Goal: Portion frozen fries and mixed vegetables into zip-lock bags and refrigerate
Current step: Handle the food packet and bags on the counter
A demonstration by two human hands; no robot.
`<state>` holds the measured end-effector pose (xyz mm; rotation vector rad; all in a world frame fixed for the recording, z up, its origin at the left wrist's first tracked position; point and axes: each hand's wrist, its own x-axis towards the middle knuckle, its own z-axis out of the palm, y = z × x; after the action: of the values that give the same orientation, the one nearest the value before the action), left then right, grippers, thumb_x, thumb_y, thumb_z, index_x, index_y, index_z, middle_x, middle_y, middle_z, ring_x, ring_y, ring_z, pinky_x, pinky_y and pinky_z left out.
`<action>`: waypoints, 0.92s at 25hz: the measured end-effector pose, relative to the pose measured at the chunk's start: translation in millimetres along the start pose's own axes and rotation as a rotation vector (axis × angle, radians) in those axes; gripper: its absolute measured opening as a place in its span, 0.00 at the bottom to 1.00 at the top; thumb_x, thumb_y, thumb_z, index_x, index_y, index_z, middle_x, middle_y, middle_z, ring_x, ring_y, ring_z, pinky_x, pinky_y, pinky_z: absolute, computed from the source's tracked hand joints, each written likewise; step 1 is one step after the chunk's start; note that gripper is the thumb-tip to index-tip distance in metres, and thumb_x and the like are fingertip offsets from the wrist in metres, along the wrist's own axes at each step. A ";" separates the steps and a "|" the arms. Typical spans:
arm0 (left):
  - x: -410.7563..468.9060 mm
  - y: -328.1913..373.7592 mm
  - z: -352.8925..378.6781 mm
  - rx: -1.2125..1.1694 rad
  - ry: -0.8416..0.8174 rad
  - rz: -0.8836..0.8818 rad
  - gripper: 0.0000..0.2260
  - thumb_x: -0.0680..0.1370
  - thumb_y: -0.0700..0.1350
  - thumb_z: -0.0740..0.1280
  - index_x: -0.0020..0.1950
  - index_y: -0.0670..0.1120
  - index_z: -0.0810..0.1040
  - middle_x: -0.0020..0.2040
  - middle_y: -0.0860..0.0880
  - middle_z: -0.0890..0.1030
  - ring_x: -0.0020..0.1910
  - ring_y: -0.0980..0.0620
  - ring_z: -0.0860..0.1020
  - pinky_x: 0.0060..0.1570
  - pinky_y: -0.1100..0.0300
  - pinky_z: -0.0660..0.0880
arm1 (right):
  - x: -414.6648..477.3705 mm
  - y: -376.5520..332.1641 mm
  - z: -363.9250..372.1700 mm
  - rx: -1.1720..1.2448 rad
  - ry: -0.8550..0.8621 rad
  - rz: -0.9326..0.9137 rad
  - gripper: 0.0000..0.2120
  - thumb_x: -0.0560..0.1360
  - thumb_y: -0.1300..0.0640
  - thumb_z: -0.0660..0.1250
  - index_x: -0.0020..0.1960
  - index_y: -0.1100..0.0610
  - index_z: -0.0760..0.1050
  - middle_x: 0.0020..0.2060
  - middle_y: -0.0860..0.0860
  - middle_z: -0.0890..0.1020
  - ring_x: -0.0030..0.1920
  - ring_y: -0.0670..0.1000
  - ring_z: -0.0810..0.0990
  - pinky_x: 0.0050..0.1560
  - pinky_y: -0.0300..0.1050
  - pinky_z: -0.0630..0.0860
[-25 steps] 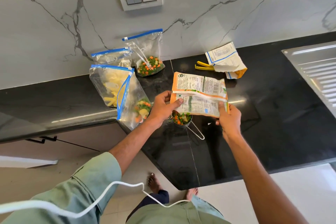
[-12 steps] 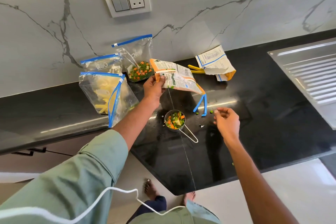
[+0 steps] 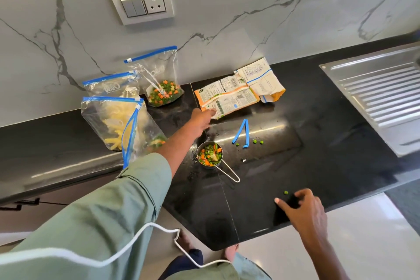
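1. The left hand (image 3: 201, 118) reaches far across the black bench (image 3: 329, 154). Its fingertips touch the near corner of the vegetable packet (image 3: 227, 98). The hand is blurry, so I cannot tell if its grip pinches the packet or only rests on it.
2. The vegetable packet is orange and white. It lies flat on the bench, near the wall. A second packet (image 3: 264, 79) lies at its right end, touching it.
3. The right hand (image 3: 302, 209) hovers over the front edge of the bench. Its grip is spread, with finger and thumb apart, and it holds nothing. One green pea (image 3: 286, 192) lies just beside the fingers.
4. A metal cup (image 3: 209, 154) stands on the bench between the two hands. It is full of mixed vegetables. Its wire handle points toward the person.
5. A blue clip (image 3: 242, 134) lies open just past the cup. A few loose peas (image 3: 258, 141) lie near it.
6. On the left, a tall bag (image 3: 162, 75) leans on the wall with vegetables at its bottom.
7. A fries bag (image 3: 109, 120) stands nearer, with yellow fries inside. Another zip bag (image 3: 109, 86) stands behind it.
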<state>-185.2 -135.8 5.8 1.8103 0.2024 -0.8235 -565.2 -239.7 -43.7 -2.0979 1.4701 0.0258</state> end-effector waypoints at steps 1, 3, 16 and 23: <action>-2.1 -6.0 3.5 0.130 0.048 0.063 0.23 0.80 0.46 0.72 0.71 0.42 0.68 0.66 0.43 0.78 0.61 0.45 0.78 0.59 0.50 0.77 | -2.1 0.8 5.9 0.031 0.000 -0.017 0.23 0.68 0.41 0.81 0.53 0.51 0.75 0.46 0.51 0.79 0.52 0.56 0.79 0.48 0.47 0.70; -8.9 -18.3 13.5 0.397 0.135 0.290 0.30 0.77 0.48 0.73 0.75 0.45 0.64 0.68 0.43 0.75 0.65 0.43 0.76 0.64 0.46 0.77 | 0.7 -4.4 14.9 0.101 0.022 -0.049 0.17 0.71 0.44 0.80 0.51 0.51 0.77 0.45 0.50 0.82 0.48 0.52 0.81 0.47 0.46 0.73; -57.4 -63.0 66.4 1.355 -0.091 0.685 0.14 0.78 0.48 0.73 0.61 0.47 0.77 0.57 0.47 0.82 0.57 0.45 0.80 0.59 0.48 0.75 | 14.2 -47.3 33.2 0.173 0.015 -0.291 0.12 0.74 0.56 0.79 0.57 0.54 0.85 0.49 0.46 0.81 0.44 0.43 0.81 0.51 0.44 0.81; -46.3 -68.4 60.3 1.115 0.022 0.657 0.15 0.78 0.46 0.74 0.61 0.46 0.73 0.56 0.46 0.77 0.52 0.46 0.79 0.53 0.47 0.79 | 35.3 -92.8 38.5 0.051 0.027 -0.354 0.08 0.77 0.60 0.73 0.56 0.55 0.86 0.50 0.49 0.86 0.45 0.47 0.84 0.45 0.38 0.77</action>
<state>-280.4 -150.3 -28.4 2.6519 -0.9806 -0.4258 -459.2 -230.8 -46.9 -2.2933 1.0834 -0.1737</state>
